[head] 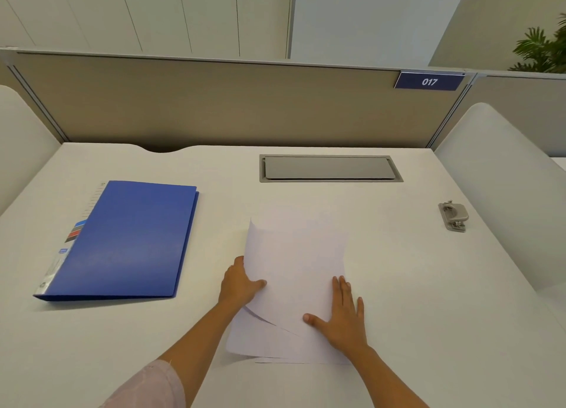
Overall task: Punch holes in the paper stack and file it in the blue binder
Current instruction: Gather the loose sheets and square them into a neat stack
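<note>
The loose stack of white paper sheets (294, 269) lies near the front middle of the white desk (428, 300), its sheets fanned out of line at the near left corner. The upper sheets are lifted and curled along their left edge. The left hand (240, 285) grips that raised edge, with the thumb lying on top of the paper and the fingers tucked out of sight beneath it. The right hand (344, 315) rests flat on the right part of the stack, fingers straight and spread, pressing the sheets down. A pale pink sleeve (153, 386) covers the left upper arm.

The closed blue plastic binder (128, 242) lies flat on the desk to the left of the paper, apart from it, with a labelled spine along its left side. The small grey metal hole punch (453, 216) sits well apart at the right of the desk.

A grey rectangular cable hatch (329, 168) is set into the desk beyond the paper. A beige partition (229, 101) runs behind the desk and carries a blue sign (428, 81) reading 017. White cabinets (183, 12) stand behind it, and a green leafy plant (542, 49) shows at the upper right.
</note>
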{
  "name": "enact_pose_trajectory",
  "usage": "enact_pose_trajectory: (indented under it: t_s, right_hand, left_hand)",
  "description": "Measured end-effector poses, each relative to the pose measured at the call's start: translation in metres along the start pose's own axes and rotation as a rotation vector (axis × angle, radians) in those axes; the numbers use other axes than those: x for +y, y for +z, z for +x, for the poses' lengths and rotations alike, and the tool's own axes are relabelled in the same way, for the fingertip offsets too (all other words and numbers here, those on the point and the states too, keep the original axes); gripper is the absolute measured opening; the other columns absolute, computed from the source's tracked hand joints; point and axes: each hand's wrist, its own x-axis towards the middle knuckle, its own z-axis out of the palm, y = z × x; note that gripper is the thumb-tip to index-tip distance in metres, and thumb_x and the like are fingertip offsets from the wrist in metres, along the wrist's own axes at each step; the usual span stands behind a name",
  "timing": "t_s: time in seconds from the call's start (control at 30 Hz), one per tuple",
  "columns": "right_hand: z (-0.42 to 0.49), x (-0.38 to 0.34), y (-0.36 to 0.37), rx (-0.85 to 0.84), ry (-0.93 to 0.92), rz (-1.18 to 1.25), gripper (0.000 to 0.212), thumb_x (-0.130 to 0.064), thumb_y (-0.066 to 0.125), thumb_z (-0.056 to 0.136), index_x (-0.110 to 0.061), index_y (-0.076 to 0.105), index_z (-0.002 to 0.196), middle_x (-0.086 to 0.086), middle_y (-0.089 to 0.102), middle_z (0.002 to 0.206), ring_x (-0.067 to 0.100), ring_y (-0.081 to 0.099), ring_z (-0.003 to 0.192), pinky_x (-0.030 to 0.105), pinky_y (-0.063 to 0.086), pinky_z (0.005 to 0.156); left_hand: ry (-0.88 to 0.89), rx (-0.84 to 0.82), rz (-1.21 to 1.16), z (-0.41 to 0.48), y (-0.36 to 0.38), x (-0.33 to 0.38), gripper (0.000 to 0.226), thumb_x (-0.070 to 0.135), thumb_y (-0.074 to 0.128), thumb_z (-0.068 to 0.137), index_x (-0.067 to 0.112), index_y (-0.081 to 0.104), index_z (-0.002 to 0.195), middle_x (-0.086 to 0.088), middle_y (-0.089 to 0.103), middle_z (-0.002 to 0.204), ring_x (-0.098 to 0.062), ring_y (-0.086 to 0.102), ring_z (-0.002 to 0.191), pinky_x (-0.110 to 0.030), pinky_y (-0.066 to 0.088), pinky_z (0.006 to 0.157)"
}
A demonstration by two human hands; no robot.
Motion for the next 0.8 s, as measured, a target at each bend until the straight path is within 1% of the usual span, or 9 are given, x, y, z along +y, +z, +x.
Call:
enact_pose_trajectory:
  t_s: [0.07, 0.13, 0.3, 0.37, 0.47, 0.6, 0.7, 0.8]
  right_hand:
    - [0.0, 0.0, 0.0, -0.004, 0.002, 0.003, 0.121, -0.089, 0.035, 0.067, -0.02, -0.019, 0.149, -0.003, -0.02, 0.159, 0.012, -0.017, 0.146, 0.042, -0.012, 0.118]
    - [0.0, 0.0, 0.0, -0.003, 0.003, 0.004, 0.12, -0.088, 0.036, 0.067, -0.019, -0.019, 0.149, -0.002, -0.02, 0.159, 0.012, -0.017, 0.146, 0.042, -0.011, 0.118]
    - [0.0, -0.002, -0.001, -0.002, 0.007, 0.005, 0.119, -0.085, 0.04, 0.07, -0.019, -0.019, 0.149, -0.002, -0.019, 0.159, 0.013, -0.017, 0.147, 0.043, -0.01, 0.119]
    - [0.0, -0.004, -0.003, -0.014, 0.014, 0.02, 0.119, -0.082, 0.046, 0.071, -0.02, -0.018, 0.149, -0.002, -0.019, 0.159, 0.014, -0.016, 0.147, 0.044, -0.01, 0.118]
    - [0.003, -0.01, -0.005, -0.06, 0.007, 0.014, 0.117, -0.072, 0.053, 0.075, -0.02, -0.022, 0.148, 0.0, -0.021, 0.159, 0.016, -0.018, 0.146, 0.048, -0.013, 0.116]
    - [0.004, -0.019, -0.003, -0.126, -0.063, -0.098, 0.107, -0.07, 0.041, 0.082, -0.019, -0.028, 0.145, -0.002, -0.027, 0.157, 0.02, -0.023, 0.145, 0.054, -0.019, 0.111]
    - [0.005, -0.026, -0.001, -0.145, -0.1, -0.067, 0.099, -0.072, 0.033, 0.085, -0.02, -0.026, 0.146, -0.005, -0.025, 0.157, 0.019, -0.023, 0.145, 0.054, -0.021, 0.11]
    - [0.006, -0.03, -0.001, -0.149, -0.102, -0.002, 0.1, -0.075, 0.032, 0.083, -0.023, -0.024, 0.147, -0.008, -0.023, 0.158, 0.016, -0.023, 0.145, 0.052, -0.021, 0.111]
  left_hand:
    - [-0.014, -0.031, -0.049, 0.002, 0.002, 0.0, 0.077, 0.031, 0.08, 0.074, 0.011, 0.038, 0.135, -0.01, 0.054, 0.131, -0.03, 0.055, 0.116, -0.035, 0.047, 0.09]
    - [-0.011, -0.04, -0.038, 0.003, 0.003, -0.001, 0.075, 0.033, 0.079, 0.074, 0.012, 0.04, 0.135, -0.009, 0.055, 0.132, -0.03, 0.055, 0.117, -0.035, 0.046, 0.093]
    - [-0.008, -0.027, -0.03, 0.002, 0.005, -0.003, 0.058, 0.036, 0.074, 0.08, 0.011, 0.049, 0.126, -0.008, 0.059, 0.126, -0.029, 0.058, 0.111, -0.035, 0.049, 0.09]
    - [-0.009, -0.006, -0.062, 0.001, 0.004, -0.005, 0.055, 0.037, 0.072, 0.082, 0.01, 0.05, 0.125, -0.009, 0.06, 0.126, -0.03, 0.059, 0.11, -0.036, 0.049, 0.089]
    - [-0.025, 0.007, -0.149, 0.0, 0.002, -0.007, 0.057, 0.039, 0.071, 0.082, 0.009, 0.051, 0.126, -0.009, 0.06, 0.126, -0.03, 0.058, 0.111, -0.037, 0.049, 0.09]
    - [-0.04, -0.017, -0.289, -0.002, 0.0, -0.01, 0.058, 0.04, 0.074, 0.079, 0.011, 0.053, 0.126, -0.009, 0.062, 0.121, -0.029, 0.061, 0.106, -0.04, 0.052, 0.09]
    - [-0.055, -0.053, -0.372, -0.005, 0.0, -0.01, 0.059, 0.04, 0.075, 0.078, 0.013, 0.054, 0.126, -0.008, 0.064, 0.119, -0.028, 0.062, 0.103, -0.041, 0.054, 0.089]
    - [-0.066, -0.035, -0.349, -0.007, 0.001, -0.011, 0.054, 0.033, 0.073, 0.082, 0.011, 0.053, 0.127, -0.009, 0.063, 0.121, -0.03, 0.061, 0.105, -0.041, 0.053, 0.09]
